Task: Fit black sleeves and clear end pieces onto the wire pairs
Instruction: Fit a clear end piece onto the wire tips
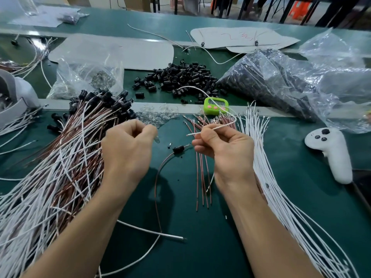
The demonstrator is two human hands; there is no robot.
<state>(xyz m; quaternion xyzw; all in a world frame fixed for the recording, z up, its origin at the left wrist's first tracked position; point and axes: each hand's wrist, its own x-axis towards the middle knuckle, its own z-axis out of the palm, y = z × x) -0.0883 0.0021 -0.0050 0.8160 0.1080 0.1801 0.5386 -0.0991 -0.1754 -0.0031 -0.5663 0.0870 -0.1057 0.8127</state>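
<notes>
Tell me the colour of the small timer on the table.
The timer is bright green with pink buttons; head view.

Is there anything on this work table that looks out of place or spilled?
A white handheld controller lies on the green table, right of the white wires; it seems unrelated to this work. Black sleeves lie heaped loose beside their bag.

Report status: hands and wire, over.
Left hand pinches clear end piece. Right hand pinches white wire. Black sleeve on brown wire between them.

Motion blur over left fingers (149, 129)
</notes>
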